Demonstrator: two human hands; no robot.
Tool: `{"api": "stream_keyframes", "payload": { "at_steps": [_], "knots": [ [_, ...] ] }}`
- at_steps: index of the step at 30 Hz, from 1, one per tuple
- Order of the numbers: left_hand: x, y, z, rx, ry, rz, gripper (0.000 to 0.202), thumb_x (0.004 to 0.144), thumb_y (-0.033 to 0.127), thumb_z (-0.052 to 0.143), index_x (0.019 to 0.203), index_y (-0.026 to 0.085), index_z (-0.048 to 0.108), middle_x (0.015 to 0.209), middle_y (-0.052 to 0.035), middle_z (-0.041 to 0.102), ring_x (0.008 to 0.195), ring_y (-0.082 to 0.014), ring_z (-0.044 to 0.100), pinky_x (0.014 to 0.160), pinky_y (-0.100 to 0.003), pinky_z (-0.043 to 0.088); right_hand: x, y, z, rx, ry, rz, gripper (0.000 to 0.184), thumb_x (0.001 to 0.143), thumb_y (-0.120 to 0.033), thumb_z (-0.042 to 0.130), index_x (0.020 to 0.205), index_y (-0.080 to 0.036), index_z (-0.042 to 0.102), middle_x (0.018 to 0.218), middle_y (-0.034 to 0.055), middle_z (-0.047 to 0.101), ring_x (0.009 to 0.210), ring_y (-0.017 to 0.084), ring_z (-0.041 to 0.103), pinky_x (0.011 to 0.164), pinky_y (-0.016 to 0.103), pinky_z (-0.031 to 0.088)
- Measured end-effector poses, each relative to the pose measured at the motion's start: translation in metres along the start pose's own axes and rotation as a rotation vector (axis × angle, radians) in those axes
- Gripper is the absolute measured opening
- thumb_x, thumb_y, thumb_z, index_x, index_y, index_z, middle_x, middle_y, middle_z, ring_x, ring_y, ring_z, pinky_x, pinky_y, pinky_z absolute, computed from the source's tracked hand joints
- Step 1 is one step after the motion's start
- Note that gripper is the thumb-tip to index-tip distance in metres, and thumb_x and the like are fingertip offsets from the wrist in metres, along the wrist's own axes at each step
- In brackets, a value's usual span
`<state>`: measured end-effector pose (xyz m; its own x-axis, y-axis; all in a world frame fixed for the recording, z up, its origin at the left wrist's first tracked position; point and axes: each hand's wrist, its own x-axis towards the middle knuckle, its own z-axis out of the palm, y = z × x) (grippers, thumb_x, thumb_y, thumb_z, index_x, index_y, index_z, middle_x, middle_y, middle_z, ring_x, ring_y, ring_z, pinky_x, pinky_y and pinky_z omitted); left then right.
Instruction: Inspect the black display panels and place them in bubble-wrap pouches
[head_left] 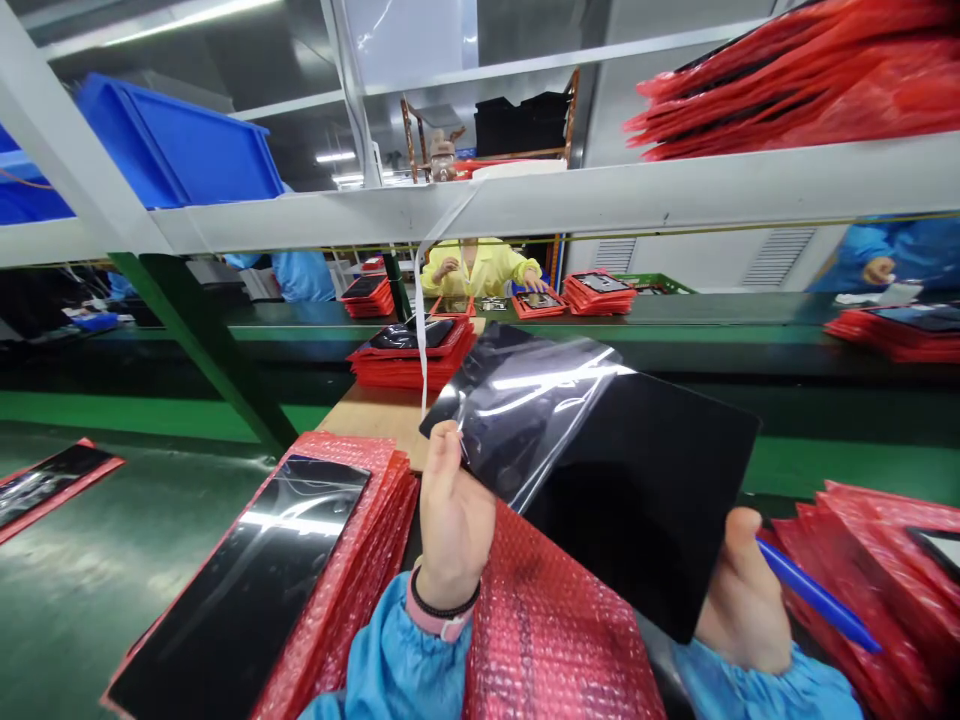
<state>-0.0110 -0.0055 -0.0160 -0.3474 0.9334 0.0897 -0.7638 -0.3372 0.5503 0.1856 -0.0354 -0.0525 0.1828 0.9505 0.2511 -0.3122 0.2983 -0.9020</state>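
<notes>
One black panel [637, 480] spans between left grip [456, 515] and right grip [746, 605]; both clamp its opposite ends.

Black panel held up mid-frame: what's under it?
Red bubble wrap shows below the near edge of the black panel. What lies directly behind the panel is covered and cannot be seen.

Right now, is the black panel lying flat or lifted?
Lifted and tilted: the left hand and right hand hold the black panel at opposite sides, above red bubble wrap.
</notes>
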Motion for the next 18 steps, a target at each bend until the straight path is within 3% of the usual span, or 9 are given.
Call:
{"api": "stream_keyframes", "payload": {
  "at_steps": [2, 6, 11, 14, 18],
  "knots": [
    [-0.004, 0.006, -0.003, 0.035, 0.049, 0.122, 0.017, 0.081, 0.033, 0.068, 0.092, 0.023, 0.062, 0.091, 0.0019, 0.059, 0.089, -0.0111, 0.059, 0.085, -0.023, 0.046, -0.003, -0.005, 0.015, 0.073, 0.041, 0.06, 0.034, 0.088, -0.05, 0.053, 0.118, -0.039, 0.064, 0.127, -0.0003, 0.065, 0.123, 0.027, 0.054, 0.103, 0.045, 0.045],
    [-0.012, 0.013, -0.003, 0.129, 0.114, 0.346, 0.014, 0.08, 0.034, 0.069, 0.087, 0.023, 0.063, 0.083, 0.0039, 0.055, 0.078, -0.0078, 0.054, 0.076, -0.017, 0.044, -0.016, -0.016, 0.036, -0.06, -0.061, 0.017, 0.064, 0.082, -0.034, 0.067, 0.141, -0.037, 0.042, 0.148, -0.0001, 0.045, 0.136, 0.025, 0.038, 0.109, 0.038, 0.035],
    [-0.016, 0.016, 0.002, 0.133, 0.12, 0.358, 0.016, 0.079, 0.035, 0.07, 0.084, 0.022, 0.062, 0.081, 0.0042, 0.054, 0.077, -0.0079, 0.053, 0.075, -0.017, 0.043, -0.024, -0.026, 0.043, -0.387, -0.081, -0.106, 0.083, 0.079, -0.028, 0.072, 0.149, -0.035, 0.027, 0.155, -0.0041, 0.031, 0.141, 0.022, 0.027, 0.11, 0.029, 0.033],
    [-0.012, 0.017, 0.0, 0.126, 0.158, 0.346, 0.019, 0.077, 0.036, 0.072, 0.086, 0.022, 0.063, 0.082, 0.0043, 0.055, 0.081, -0.0089, 0.054, 0.081, -0.019, 0.042, -0.025, -0.027, 0.043, -0.362, -0.106, -0.127, 0.079, 0.082, -0.025, 0.068, 0.148, -0.036, 0.027, 0.156, -0.0053, 0.028, 0.142, 0.021, 0.024, 0.111, 0.029, 0.032],
    [-0.001, 0.02, -0.005, 0.08, 0.215, 0.288, 0.017, 0.078, 0.034, 0.069, 0.088, 0.021, 0.064, 0.086, 0.0028, 0.059, 0.095, -0.0127, 0.056, 0.096, -0.026, 0.038, -0.027, -0.024, 0.042, -0.189, -0.227, -0.108, 0.074, 0.087, -0.021, 0.061, 0.149, -0.04, 0.023, 0.15, -0.0029, 0.041, 0.14, 0.019, 0.028, 0.105, 0.031, 0.042]
  ]
}}
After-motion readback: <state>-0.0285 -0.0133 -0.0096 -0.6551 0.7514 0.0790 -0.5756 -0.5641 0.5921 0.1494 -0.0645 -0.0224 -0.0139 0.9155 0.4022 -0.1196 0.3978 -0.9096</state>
